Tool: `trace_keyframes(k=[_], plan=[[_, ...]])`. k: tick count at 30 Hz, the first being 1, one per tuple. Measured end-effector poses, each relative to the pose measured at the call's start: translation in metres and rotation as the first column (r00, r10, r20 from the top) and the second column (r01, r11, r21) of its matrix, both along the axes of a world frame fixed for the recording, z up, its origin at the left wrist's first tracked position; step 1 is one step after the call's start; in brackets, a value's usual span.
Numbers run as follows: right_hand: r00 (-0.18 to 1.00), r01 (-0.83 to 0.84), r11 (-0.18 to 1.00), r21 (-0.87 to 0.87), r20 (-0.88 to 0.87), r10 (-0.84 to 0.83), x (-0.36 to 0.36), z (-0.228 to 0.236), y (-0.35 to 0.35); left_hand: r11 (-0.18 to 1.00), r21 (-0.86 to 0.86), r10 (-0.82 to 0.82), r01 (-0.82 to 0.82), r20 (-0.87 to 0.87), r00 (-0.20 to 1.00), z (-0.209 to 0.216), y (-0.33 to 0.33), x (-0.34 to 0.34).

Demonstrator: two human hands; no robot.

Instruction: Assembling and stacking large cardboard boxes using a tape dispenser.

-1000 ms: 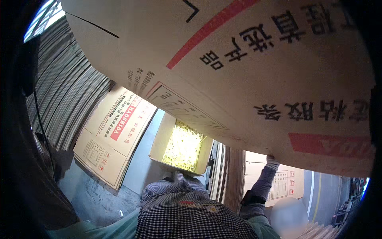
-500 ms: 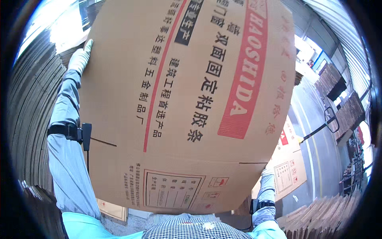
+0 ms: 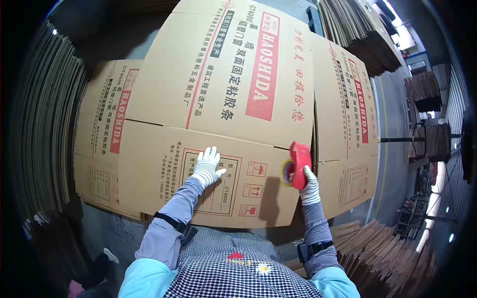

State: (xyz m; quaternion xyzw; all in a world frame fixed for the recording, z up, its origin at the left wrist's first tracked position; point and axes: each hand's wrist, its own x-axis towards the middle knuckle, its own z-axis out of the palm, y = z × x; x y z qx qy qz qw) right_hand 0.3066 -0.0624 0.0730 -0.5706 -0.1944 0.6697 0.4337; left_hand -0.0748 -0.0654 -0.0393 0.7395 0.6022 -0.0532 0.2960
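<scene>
A large flat cardboard carton, printed in red and black, lies before me across other flat cartons. On its near flap rests my left hand in a white glove, fingers apart and nothing held. My right hand, also gloved, is closed round a red tape dispenser with a yellowish roll of tape in it. The dispenser is above the flap's right part, near the slot at the fold, and casts a shadow on the board. Most of the right fingers are hidden behind it.
Flat cartons stick out beneath on the left and right. A tall stack of cardboard stands at far left, another stack at the far right. Cardboard pieces stand on edge at the near right.
The carton, raised and tilted before me, now lies flat. My left hand has moved from its left edge onto the near flap. The red tape dispenser has come into view in my right hand.
</scene>
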Motion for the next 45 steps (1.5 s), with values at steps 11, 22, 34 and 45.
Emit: trace_keyframes(k=[11,22,34,45], plan=[[0.524,-0.838,0.545,-0.028,0.235,0.818,-0.140,0.087,0.032,0.665,-0.739,0.715,0.108,0.590,-0.375,0.133,-0.011,0.005],[0.102,-0.901,0.307,-0.306,0.539,0.836,-0.172,0.039,0.130,0.122,-0.558,0.620,-0.821,0.688,-0.376,0.004,0.044,-0.091],[-0.137,-0.846,0.197,-0.495,0.560,0.817,-0.192,-0.003,0.168,0.093,-0.394,0.392,-0.914,0.859,-0.330,0.048,0.068,-0.089],[-0.456,-0.482,0.179,-0.858,0.419,0.785,-0.011,0.023,0.155,0.079,-0.944,0.675,-0.320,0.287,-0.679,0.000,0.060,-0.039]])
